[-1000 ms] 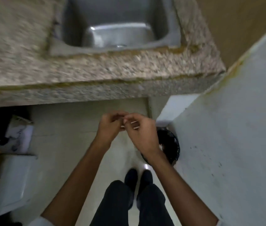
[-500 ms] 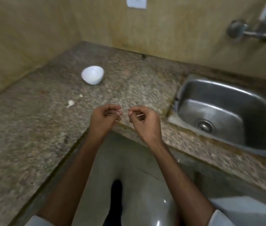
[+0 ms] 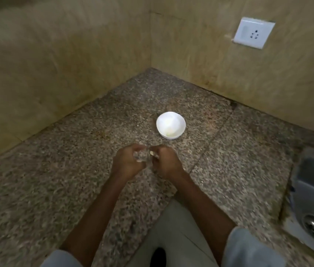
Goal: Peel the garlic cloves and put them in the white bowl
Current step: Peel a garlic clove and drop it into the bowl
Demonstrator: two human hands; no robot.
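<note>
Hands: your left hand and right hand meet above the table, fingers curled, pinching a blurred garlic clove near the white bowl. Step: probably peeling. Next: strip the skin, reach forward, drop it in.

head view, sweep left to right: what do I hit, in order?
left hand → right hand → wall socket → sink. White bowl omitted: it overlaps the right hand sideways.
</note>
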